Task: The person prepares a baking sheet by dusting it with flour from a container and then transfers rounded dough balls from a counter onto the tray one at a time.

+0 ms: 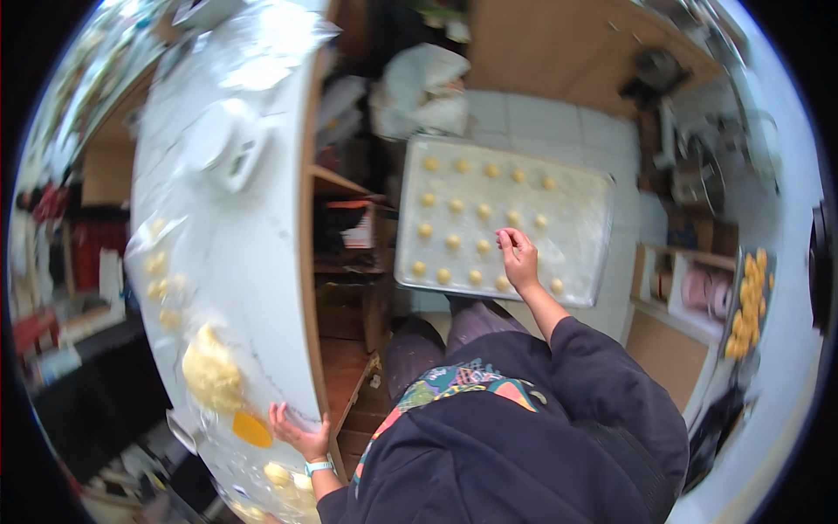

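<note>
My right hand [519,259] is over a large baking tray [576,205] lined with pale sheet. Its fingers are drawn together in a pinch, and what they hold, if anything, is hidden. Rows of small yellow dough balls [484,210] lie on the tray, one of them [557,286] near its front right edge. On the left, my left hand [299,432], with a watch at the wrist, rests open at the edge of the white counter [275,288], fingers spread. Beside it lies a yellow dough scraper [252,429], next to a big lump of dough [212,370].
A white scale [229,144] and crumpled plastic wrap [271,44] are farther up the counter. Smaller dough pieces [160,275] lie on plastic there. At right stand a stand mixer [698,179] and a tray of golden baked pieces [749,306]. A white sack [423,92] sits beyond the baking tray.
</note>
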The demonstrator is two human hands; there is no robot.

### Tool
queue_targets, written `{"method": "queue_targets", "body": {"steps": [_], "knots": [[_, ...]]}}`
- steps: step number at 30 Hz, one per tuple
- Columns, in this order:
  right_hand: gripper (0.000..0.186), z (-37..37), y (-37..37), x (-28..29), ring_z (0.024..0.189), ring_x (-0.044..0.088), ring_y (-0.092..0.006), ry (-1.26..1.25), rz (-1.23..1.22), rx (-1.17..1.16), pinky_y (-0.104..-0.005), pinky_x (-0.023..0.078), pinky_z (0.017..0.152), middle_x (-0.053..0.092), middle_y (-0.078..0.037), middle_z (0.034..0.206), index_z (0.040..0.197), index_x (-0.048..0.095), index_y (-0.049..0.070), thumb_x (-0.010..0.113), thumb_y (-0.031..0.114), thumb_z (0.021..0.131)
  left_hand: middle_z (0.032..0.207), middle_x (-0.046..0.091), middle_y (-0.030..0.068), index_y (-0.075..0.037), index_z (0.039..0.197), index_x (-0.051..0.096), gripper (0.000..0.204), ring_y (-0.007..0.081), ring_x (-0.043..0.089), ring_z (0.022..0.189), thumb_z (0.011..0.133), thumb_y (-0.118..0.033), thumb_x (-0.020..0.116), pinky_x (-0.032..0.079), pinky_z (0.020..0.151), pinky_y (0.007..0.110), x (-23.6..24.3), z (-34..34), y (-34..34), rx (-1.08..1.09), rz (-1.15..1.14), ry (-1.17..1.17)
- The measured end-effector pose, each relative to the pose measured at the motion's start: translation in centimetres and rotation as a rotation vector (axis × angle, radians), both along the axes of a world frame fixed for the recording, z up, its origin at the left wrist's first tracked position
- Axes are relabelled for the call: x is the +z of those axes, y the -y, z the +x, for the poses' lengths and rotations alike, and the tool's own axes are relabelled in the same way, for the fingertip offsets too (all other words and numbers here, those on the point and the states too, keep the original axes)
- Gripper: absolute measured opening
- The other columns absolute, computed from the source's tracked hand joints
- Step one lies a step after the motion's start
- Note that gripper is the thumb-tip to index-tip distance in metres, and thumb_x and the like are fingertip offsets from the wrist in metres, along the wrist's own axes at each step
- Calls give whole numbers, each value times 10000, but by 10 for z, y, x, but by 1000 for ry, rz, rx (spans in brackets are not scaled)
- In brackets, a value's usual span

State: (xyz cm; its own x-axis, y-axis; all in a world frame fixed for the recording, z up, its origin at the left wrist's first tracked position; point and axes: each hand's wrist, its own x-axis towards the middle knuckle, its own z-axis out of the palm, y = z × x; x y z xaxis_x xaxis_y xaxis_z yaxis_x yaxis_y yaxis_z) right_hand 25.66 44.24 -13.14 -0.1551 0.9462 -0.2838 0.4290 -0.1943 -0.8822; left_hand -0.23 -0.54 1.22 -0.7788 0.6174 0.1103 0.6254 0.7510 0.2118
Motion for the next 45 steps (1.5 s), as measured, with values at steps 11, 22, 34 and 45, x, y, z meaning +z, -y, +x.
{"method": "queue_targets", "body": {"steps": [11, 22, 34, 45], "knots": [[376, -409, 108, 117, 1243, 467, -341, -145, 947, 1335, -420, 382, 1041, 510, -174, 1325, 1243, 539, 9, 533, 100, 878, 1362, 442, 137, -110, 1235, 506, 868, 342, 369, 1308, 550, -585, 750, 253, 1076, 520, 12, -4, -2, 82, 23, 45], [343, -624, 135, 94, 1140, 562, -297, -583, 625, 1330, -371, 442, 980, 607, -120, 1205, 1242, 576, 121, 514, 109, 905, 1276, 501, 66, -189, 1141, 564, 793, 308, 441, 1241, 453, -480, 831, 303, 1021, 499, 20, -6, -5, 113, 158, 86], [147, -334, 131, 131, 764, 599, -282, -541, 468, 1378, -372, 483, 693, 596, -104, 830, 973, 634, 59, 645, 177, 886, 1255, 492, 76, -165, 1105, 558, 743, 297, 430, 1237, 500, -512, 811, 299, 1034, 503, 20, -2, -4, 79, 100, -18], [124, -313, 135, 121, 912, 594, -294, -476, 542, 1794, -411, 460, 789, 580, -100, 921, 970, 544, 86, 585, 155, 876, 1262, 487, 94, -150, 1125, 537, 784, 314, 414, 1249, 504, -558, 786, 284, 1030, 526, 13, -3, 0, 97, 100, -20]]}}
